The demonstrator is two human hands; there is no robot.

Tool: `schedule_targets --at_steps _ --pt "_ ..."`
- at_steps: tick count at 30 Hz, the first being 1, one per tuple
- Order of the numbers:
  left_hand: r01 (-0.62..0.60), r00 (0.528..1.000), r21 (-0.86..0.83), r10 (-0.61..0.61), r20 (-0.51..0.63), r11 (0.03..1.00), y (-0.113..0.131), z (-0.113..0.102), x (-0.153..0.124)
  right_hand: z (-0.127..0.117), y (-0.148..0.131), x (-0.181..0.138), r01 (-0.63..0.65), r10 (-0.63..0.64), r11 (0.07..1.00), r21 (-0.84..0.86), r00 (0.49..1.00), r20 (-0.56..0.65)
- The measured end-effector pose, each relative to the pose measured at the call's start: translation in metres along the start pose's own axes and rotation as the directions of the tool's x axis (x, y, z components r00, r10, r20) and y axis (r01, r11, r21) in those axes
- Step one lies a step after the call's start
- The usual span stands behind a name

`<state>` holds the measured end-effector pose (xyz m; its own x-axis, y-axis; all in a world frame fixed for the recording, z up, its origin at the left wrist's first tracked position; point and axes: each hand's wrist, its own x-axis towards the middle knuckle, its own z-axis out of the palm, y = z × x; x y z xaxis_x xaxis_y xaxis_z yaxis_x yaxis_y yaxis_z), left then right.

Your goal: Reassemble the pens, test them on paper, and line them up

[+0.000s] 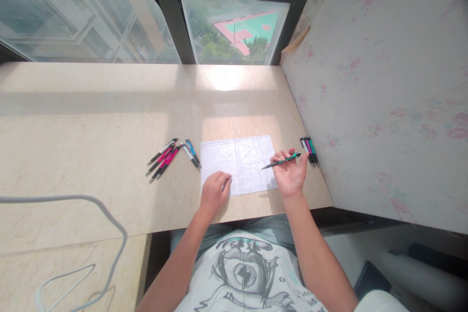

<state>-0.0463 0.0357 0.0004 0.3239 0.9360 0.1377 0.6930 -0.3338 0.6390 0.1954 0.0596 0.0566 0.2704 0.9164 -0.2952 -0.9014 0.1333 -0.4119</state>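
Observation:
A white sheet of paper (237,161) with faint writing along its top edge lies on the stone-look counter. Over its right edge, my right hand (289,175) is turned palm up, its fingers closed on a green and black pen (288,158) whose tip points left over the paper. My left hand (215,190) rests on the paper's lower left part, fingers curled; whether anything is under them is hidden. Left of the paper lie a blue pen (193,151), a white pen (189,155) and a group of pink and silver pens (164,160).
Several pens (310,151) lie side by side against the floral wall (369,102) on the right. A grey cable (91,198) loops over the counter (91,146) at the lower left. Dark-framed windows (236,29) stand behind the counter, with a sports court outside.

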Motion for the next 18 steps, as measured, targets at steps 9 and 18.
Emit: schedule_targets --at_steps 9,18 --pt "0.005 1.0 -0.003 -0.005 0.012 1.0 -0.001 0.0 0.0 -0.013 0.0 0.037 -0.172 0.186 0.943 -0.286 0.982 0.02" --pt "0.006 1.0 0.013 -0.006 0.01 1.0 0.0 -0.001 0.003 -0.029 0.001 0.084 0.087 -0.073 0.735 -0.673 0.996 0.048"
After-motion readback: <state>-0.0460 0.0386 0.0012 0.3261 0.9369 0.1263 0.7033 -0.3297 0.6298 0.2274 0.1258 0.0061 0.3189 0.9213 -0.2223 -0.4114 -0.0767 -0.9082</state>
